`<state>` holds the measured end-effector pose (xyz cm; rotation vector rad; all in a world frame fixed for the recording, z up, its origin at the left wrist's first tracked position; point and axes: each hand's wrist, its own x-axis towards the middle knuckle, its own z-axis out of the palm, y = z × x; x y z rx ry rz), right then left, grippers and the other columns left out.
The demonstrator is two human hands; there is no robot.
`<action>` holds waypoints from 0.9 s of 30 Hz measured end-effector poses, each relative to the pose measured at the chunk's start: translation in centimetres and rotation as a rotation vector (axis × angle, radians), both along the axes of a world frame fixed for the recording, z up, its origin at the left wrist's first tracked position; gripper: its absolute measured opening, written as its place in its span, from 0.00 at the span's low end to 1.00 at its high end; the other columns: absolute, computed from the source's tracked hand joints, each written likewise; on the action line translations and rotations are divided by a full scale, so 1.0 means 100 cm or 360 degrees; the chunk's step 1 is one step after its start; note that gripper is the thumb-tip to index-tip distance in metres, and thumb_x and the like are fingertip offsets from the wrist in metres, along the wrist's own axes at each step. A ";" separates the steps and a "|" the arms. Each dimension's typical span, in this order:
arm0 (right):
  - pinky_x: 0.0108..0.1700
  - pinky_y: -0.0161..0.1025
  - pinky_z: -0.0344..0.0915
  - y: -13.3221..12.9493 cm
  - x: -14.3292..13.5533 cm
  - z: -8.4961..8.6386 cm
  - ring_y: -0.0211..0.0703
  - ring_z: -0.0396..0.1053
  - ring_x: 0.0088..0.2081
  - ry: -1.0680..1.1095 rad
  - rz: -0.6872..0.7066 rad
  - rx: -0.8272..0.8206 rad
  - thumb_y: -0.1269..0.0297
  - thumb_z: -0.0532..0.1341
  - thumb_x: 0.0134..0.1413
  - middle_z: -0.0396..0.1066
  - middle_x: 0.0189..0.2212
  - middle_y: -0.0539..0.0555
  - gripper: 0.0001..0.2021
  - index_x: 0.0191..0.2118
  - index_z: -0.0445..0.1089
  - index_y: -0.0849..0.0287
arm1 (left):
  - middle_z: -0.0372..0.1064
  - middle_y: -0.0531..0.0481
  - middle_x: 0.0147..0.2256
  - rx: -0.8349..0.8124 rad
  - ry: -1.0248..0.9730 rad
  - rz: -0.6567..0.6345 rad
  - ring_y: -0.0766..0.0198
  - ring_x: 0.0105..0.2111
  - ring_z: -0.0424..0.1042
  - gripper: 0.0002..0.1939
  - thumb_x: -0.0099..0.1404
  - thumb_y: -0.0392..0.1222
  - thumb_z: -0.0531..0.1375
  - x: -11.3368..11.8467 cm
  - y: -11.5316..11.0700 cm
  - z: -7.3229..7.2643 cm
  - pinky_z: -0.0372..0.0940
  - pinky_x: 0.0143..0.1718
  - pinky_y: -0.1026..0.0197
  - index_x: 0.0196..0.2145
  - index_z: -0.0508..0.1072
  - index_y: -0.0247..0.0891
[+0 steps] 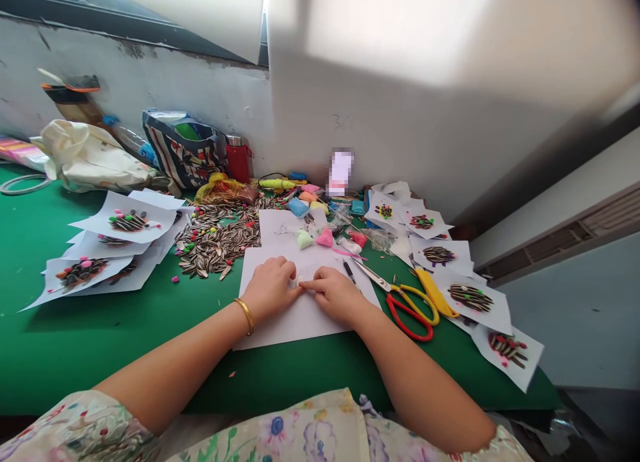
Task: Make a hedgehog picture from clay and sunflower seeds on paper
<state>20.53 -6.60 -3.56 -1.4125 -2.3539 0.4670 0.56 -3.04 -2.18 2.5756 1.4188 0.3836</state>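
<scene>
My left hand (270, 285) rests on the white paper (280, 329), fingers curled down beside a small pale piece (299, 280) near the middle of the sheet. From the right, my right hand (335, 295) reaches to the same spot, its index finger stretched out and touching near the left fingertips. Whether the left fingers pinch the piece is too small to tell. A black pen (349, 271) lies just beyond my right hand. Scissors with red and yellow handles (413, 309) lie to its right. Pink clay (325, 237) and pale green clay (304, 239) sit behind the hands.
Sunflower seeds (220, 239) are heaped at the back left. Paper sheets with seed figures are stacked at left (113, 245) and along the right edge (493, 319). Bags, a red bottle (238, 161) and a phone (341, 172) stand by the wall. A yellow cutter (434, 292) lies beside the scissors.
</scene>
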 end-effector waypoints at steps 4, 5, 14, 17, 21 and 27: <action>0.47 0.39 0.62 0.000 0.002 -0.001 0.42 0.65 0.42 0.0001 0.0035 0.0019 0.73 0.58 0.59 0.67 0.39 0.53 0.20 0.54 0.74 0.47 | 0.68 0.46 0.37 -0.0057 -0.0036 -0.0022 0.54 0.39 0.68 0.10 0.61 0.49 0.61 -0.003 0.003 0.003 0.60 0.38 0.55 0.34 0.70 0.40; 0.47 0.39 0.62 0.000 0.002 0.000 0.42 0.65 0.42 -0.0002 0.0039 0.0021 0.73 0.58 0.59 0.67 0.39 0.53 0.20 0.53 0.74 0.47 | 0.69 0.46 0.36 -0.0068 -0.0047 -0.0030 0.54 0.39 0.68 0.10 0.61 0.48 0.61 -0.004 0.005 0.003 0.60 0.38 0.55 0.34 0.70 0.40; 0.50 0.39 0.64 -0.001 0.004 0.008 0.42 0.68 0.44 0.0122 0.0010 -0.0070 0.77 0.56 0.57 0.70 0.42 0.55 0.22 0.55 0.73 0.53 | 0.69 0.47 0.36 -0.0372 -0.0236 -0.0134 0.57 0.36 0.69 0.08 0.63 0.46 0.60 -0.017 0.021 0.004 0.62 0.37 0.58 0.35 0.72 0.38; 0.50 0.40 0.65 -0.001 0.004 0.009 0.43 0.69 0.44 0.0102 0.0019 -0.0092 0.77 0.56 0.57 0.71 0.42 0.55 0.21 0.53 0.74 0.54 | 0.69 0.46 0.37 -0.0256 -0.0207 -0.0099 0.56 0.37 0.69 0.11 0.61 0.49 0.62 -0.012 0.015 0.003 0.61 0.38 0.57 0.34 0.72 0.39; 0.50 0.40 0.64 -0.001 0.004 0.009 0.43 0.68 0.44 0.0119 0.0032 -0.0079 0.77 0.56 0.57 0.70 0.42 0.55 0.22 0.53 0.74 0.52 | 0.68 0.46 0.35 -0.0049 -0.0055 -0.0009 0.54 0.39 0.68 0.14 0.60 0.53 0.62 -0.001 0.004 0.002 0.60 0.39 0.55 0.31 0.71 0.39; 0.48 0.40 0.63 -0.001 0.004 0.006 0.43 0.67 0.43 0.0090 0.0062 -0.0036 0.77 0.56 0.57 0.69 0.41 0.54 0.23 0.54 0.73 0.48 | 0.69 0.46 0.35 -0.0069 -0.0036 -0.0022 0.54 0.39 0.68 0.12 0.61 0.51 0.62 0.000 0.005 0.000 0.59 0.39 0.55 0.31 0.70 0.40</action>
